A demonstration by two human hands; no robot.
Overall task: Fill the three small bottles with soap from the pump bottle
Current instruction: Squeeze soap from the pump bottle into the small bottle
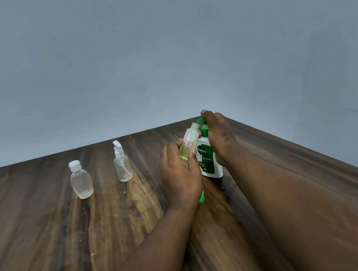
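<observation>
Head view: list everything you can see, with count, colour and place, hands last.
pump bottle: 1, white with green label and pump, standing right of centre.
open bottle: 1, clear, yellowish liquid inside, tilted with its mouth by the pump spout.
capped bottle: 1, clear with white cap, standing far left.
spray bottle: 1, clear with white top, standing between capped bottle and hands.
green piece: 1, on the table, mostly hidden under the left wrist.
table: 1, dark wood.
wall: 1, grey-blue, behind.
left hand: 1, grips the open bottle.
right hand: 1, fingers curled over the pump head.
</observation>
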